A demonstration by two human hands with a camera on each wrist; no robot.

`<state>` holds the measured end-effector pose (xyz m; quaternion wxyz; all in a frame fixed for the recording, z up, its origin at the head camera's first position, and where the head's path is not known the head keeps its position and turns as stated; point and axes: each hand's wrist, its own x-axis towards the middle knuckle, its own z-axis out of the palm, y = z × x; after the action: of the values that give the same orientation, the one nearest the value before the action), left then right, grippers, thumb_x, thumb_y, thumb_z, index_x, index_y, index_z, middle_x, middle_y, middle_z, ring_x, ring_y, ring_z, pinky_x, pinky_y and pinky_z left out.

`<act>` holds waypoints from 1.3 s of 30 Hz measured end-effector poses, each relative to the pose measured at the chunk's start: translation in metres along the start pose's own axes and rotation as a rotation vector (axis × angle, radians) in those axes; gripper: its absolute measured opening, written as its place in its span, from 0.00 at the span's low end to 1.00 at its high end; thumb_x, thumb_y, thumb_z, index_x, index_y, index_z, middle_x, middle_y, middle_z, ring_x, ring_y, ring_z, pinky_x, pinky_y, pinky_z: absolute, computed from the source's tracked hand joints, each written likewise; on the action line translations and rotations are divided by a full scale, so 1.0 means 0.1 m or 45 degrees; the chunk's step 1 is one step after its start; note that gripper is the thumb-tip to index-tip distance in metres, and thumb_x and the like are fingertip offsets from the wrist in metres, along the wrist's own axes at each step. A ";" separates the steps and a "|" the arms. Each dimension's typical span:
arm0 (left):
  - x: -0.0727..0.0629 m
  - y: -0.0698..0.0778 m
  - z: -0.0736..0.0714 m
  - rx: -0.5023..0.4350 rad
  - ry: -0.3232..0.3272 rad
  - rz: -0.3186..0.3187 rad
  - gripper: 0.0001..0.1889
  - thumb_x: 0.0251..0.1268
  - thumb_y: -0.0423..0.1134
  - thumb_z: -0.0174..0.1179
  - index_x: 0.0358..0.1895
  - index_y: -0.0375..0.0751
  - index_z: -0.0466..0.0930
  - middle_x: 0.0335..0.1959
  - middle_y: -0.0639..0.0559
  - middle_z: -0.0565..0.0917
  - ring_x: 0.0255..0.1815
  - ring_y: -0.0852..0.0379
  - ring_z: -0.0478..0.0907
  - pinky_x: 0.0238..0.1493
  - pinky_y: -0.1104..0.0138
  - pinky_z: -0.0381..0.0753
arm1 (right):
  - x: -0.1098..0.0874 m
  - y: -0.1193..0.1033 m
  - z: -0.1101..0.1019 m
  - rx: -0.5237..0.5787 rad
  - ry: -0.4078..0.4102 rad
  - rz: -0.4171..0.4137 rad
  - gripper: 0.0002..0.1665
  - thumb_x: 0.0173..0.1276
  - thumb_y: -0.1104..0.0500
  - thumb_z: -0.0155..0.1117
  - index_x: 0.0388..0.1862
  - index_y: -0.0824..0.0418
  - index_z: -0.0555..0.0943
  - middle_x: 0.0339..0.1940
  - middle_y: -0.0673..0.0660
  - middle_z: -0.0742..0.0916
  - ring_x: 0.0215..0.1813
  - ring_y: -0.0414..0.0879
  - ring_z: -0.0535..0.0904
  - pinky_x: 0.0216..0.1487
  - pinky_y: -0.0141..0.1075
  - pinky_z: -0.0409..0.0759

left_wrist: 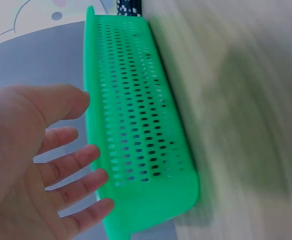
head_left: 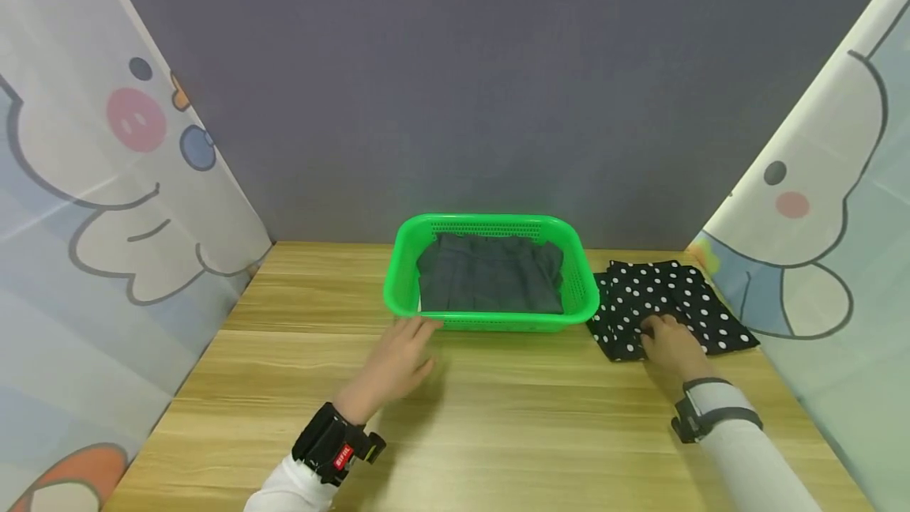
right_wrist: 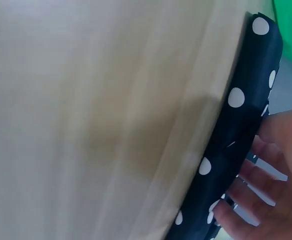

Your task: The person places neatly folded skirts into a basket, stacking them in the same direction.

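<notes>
A green plastic basket [head_left: 579, 279] with perforated walls stands against the back of the table, a dark grey folded cloth [head_left: 490, 275] lying inside it. To its right lies a black cloth with white polka dots [head_left: 711, 326], folded in uneven layers. My right hand [head_left: 671, 346] rests on the near part of the dotted cloth, thumb and fingers spread apart over its surface [right_wrist: 236, 135]. At the basket's front left, my left hand [head_left: 398, 362] has its fingertips right at the rim [left_wrist: 93, 125], fingers loosely extended and nothing held.
Both hands are over a wooden tabletop [head_left: 498, 425]. A dark grey panel [head_left: 498, 85] rises behind the basket. Cartoon-printed sheets slope up along the left side [head_left: 78, 275] and the right side [head_left: 867, 259]. Each wrist wears a black strap with a small device.
</notes>
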<state>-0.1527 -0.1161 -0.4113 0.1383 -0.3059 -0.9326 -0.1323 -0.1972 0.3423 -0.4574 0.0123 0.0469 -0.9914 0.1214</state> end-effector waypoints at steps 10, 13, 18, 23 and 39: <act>-0.15 0.10 0.18 -0.053 -0.079 -0.027 0.26 0.54 0.40 0.64 0.56 0.33 0.71 0.52 0.43 0.76 0.54 0.47 0.73 0.58 0.54 0.70 | -0.34 -0.13 0.01 -0.092 0.071 -0.092 0.19 0.59 0.64 0.57 0.47 0.74 0.75 0.41 0.74 0.76 0.39 0.70 0.76 0.39 0.58 0.74; -0.17 0.14 0.23 -0.052 -0.091 -0.007 0.25 0.54 0.40 0.63 0.55 0.35 0.72 0.51 0.45 0.76 0.53 0.48 0.73 0.58 0.56 0.71 | -0.42 -0.14 0.03 -0.117 0.082 -0.113 0.19 0.58 0.64 0.58 0.47 0.73 0.76 0.41 0.73 0.76 0.38 0.68 0.76 0.38 0.58 0.74; -0.19 0.21 0.33 -0.026 -0.137 0.027 0.26 0.53 0.42 0.64 0.56 0.39 0.71 0.54 0.46 0.75 0.56 0.50 0.72 0.59 0.57 0.69 | -0.54 -0.19 0.04 -0.137 0.094 -0.130 0.19 0.58 0.64 0.59 0.48 0.72 0.77 0.38 0.71 0.76 0.36 0.65 0.76 0.37 0.57 0.75; -0.18 0.29 0.43 -0.024 -0.150 0.047 0.26 0.53 0.43 0.63 0.57 0.40 0.71 0.57 0.45 0.73 0.58 0.48 0.71 0.59 0.56 0.69 | -0.65 -0.24 0.05 -0.133 0.085 -0.127 0.20 0.57 0.63 0.60 0.48 0.70 0.77 0.37 0.69 0.77 0.35 0.62 0.76 0.34 0.55 0.76; 0.00 0.62 0.60 0.002 -0.212 0.123 0.25 0.56 0.46 0.61 0.58 0.44 0.70 0.59 0.47 0.72 0.59 0.50 0.70 0.60 0.57 0.68 | -0.91 -0.36 0.04 -0.154 0.094 -0.149 0.19 0.54 0.60 0.65 0.44 0.67 0.80 0.36 0.63 0.78 0.34 0.57 0.77 0.31 0.51 0.77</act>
<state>-0.1255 -0.0480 -0.4568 0.0666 -0.3603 -0.9252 -0.0987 -0.1032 0.3145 -0.4563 0.0585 0.0992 -0.9914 0.0622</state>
